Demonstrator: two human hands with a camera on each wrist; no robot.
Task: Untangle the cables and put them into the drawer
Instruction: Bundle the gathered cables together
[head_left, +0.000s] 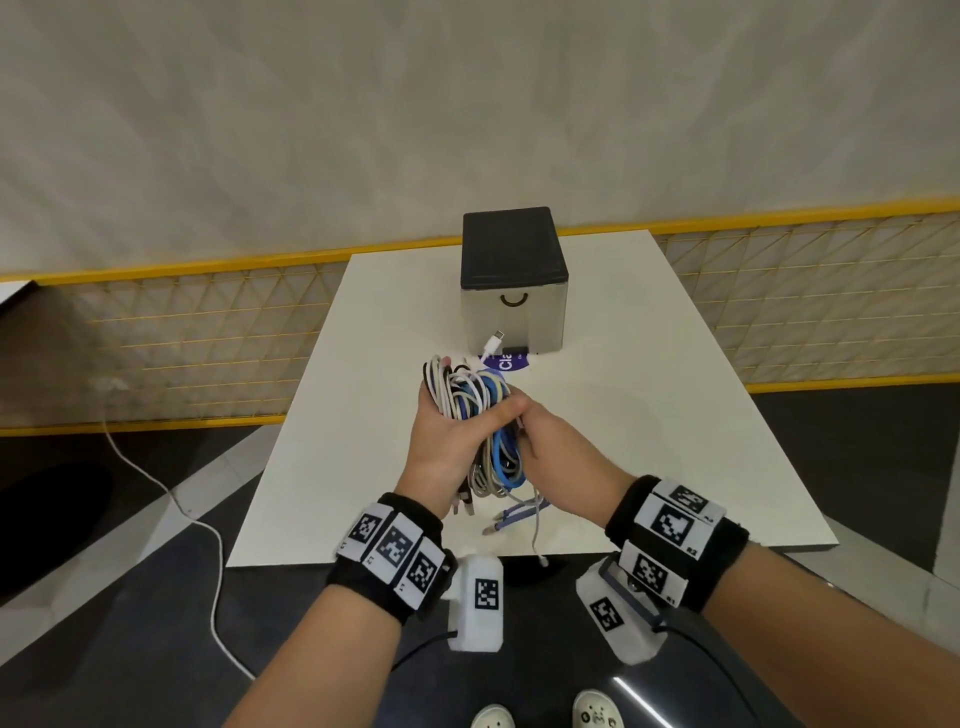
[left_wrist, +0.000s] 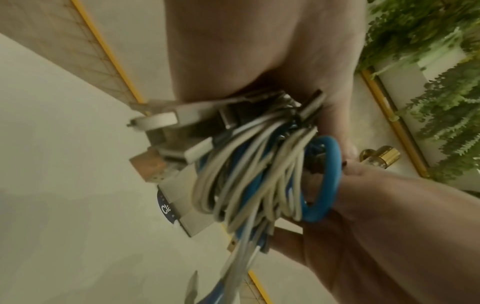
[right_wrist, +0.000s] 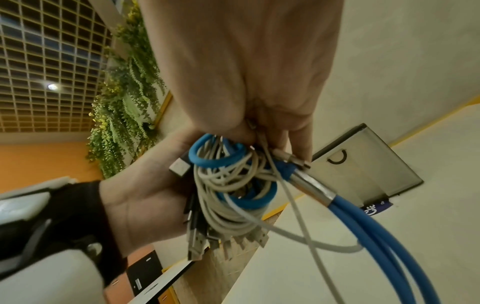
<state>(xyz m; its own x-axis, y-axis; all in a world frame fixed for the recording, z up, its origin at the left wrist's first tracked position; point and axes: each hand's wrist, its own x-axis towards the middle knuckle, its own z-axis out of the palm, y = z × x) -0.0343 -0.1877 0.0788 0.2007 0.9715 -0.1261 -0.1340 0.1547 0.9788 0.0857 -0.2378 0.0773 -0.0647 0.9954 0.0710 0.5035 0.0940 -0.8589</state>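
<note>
A tangled bundle of white, grey, blue and black cables (head_left: 475, 415) (left_wrist: 259, 174) (right_wrist: 228, 185) is held above the white table (head_left: 649, 415). My left hand (head_left: 447, 421) (right_wrist: 145, 195) grips the bundle from the left, palm up. My right hand (head_left: 524, 423) (right_wrist: 259, 92) grips it from the right, and its fingers pinch a metal plug beside a thick blue cable (right_wrist: 363, 222). Loose ends and plugs (head_left: 511, 514) dangle below my hands. The drawer box (head_left: 511, 291) (right_wrist: 363, 168), black on top with a curved handle, stands shut at the table's far middle.
A purple round sticker (head_left: 506, 361) lies on the table in front of the drawer. A yellow mesh fence (head_left: 208, 332) runs behind the table. A white cord (head_left: 156, 483) trails on the dark floor at left. The table's near edge is just below my hands.
</note>
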